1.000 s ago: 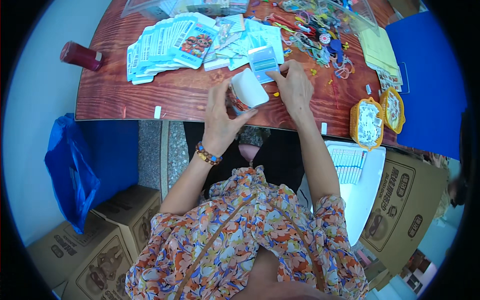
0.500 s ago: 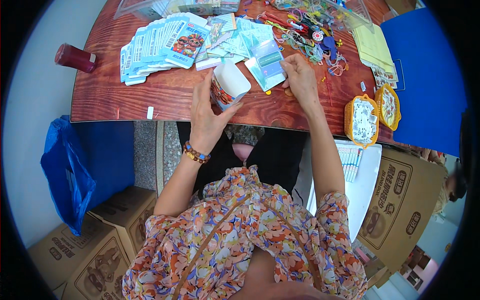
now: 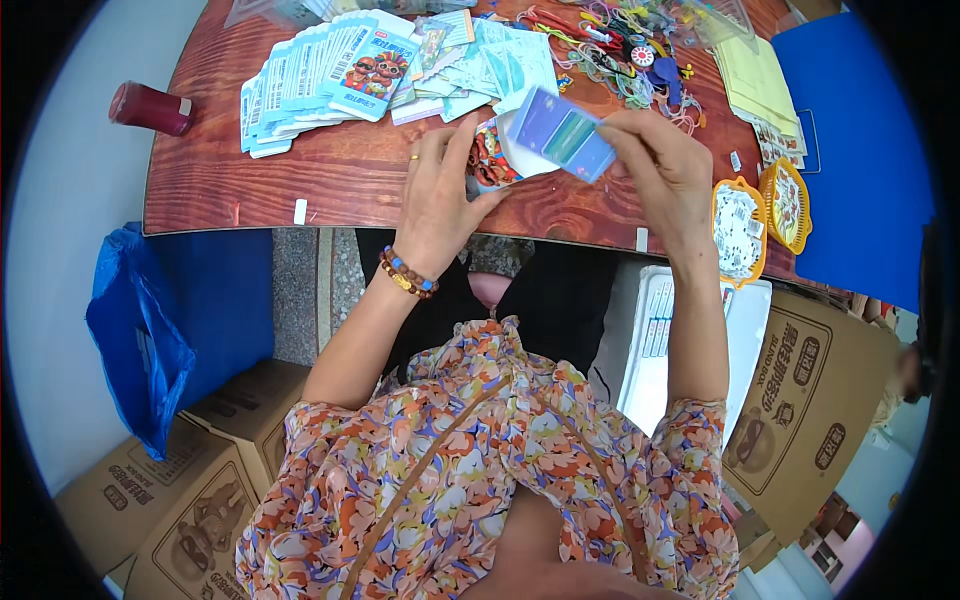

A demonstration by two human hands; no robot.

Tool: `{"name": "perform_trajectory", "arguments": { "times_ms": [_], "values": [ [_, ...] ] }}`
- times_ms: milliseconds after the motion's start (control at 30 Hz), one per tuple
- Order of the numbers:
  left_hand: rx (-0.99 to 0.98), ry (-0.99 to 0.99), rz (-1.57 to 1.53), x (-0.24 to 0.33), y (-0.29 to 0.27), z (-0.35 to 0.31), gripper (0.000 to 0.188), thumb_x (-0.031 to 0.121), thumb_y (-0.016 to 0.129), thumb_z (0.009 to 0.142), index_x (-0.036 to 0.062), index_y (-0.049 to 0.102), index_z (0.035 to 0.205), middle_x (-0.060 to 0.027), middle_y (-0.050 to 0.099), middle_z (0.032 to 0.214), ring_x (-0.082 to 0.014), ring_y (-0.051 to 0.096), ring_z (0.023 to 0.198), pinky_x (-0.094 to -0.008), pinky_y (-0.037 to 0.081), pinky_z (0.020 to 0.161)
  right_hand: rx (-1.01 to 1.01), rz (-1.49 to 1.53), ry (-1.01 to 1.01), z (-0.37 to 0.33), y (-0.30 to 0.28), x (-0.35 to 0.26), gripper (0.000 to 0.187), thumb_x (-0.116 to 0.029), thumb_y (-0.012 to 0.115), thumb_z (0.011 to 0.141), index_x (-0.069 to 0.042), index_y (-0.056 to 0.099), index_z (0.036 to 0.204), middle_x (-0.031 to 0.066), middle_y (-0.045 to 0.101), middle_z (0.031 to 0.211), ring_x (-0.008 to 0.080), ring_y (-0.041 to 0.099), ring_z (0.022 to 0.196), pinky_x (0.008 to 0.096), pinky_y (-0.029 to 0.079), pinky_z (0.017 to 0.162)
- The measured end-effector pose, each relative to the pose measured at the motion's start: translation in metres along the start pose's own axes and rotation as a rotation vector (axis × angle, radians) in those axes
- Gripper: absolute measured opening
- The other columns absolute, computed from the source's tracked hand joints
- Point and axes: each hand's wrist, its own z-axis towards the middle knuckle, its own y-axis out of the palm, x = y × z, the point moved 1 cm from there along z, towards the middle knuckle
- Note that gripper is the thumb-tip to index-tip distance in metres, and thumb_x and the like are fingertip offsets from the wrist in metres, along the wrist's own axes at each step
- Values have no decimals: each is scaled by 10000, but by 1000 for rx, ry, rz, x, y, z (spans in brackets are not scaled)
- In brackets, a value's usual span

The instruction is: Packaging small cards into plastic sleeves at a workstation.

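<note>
My left hand (image 3: pixel 438 195) grips a small open carton (image 3: pixel 490 160) with colourful cartoon figures on its side. The carton is tilted, its white open mouth facing right. Between the fingers and thumb of my right hand (image 3: pixel 668 165) is a shiny blue-purple card (image 3: pixel 563 135) with a green band. The card's far end overlaps the carton's mouth; whether it is inside I cannot tell. Beyond my left hand lies a fanned row of flat light-blue cartons (image 3: pixel 310 75). Next to it is a loose heap of pale green and blue cards (image 3: pixel 500 65).
Tangled coloured cords and trinkets (image 3: pixel 640 75) cover the far right. Two yellow baskets (image 3: pixel 740 235) hold small white pieces at the right edge, near yellow paper sheets (image 3: pixel 755 85). A dark red jar (image 3: pixel 150 108) lies far left. A white tray (image 3: pixel 640 385) is below the table.
My right hand has raised the card off the table and brought it to the carton's mouth. My left hand has shifted right and tipped the carton over toward the card.
</note>
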Motion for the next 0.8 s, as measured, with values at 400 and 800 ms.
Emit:
{"name": "perform_trajectory", "arguments": {
  "times_ms": [400, 800],
  "values": [
    [-84, 146, 36, 14, -2, 3, 843, 113, 844, 692, 54, 446, 1432, -166, 531, 1179, -374, 527, 1090, -470, 482, 928, -423, -299, -93, 30, 12, 2, 131, -123, 653, 890, 7, 670, 901, 108, 662, 730, 211, 627, 615, 326, 482, 592],
    [-55, 83, -21, 7, 8, 9, 860, 177, 856, 694, 17, 425, 1421, -186, 553, 1173, -360, 547, 1100, -446, 475, 929, -230, -47, 134, 0, 20, -5, 217, -116, 593, 966, -1, 663, 1135, 97, 715, 874, 111, 649, 585, 266, 503, 508]
  ]
}}
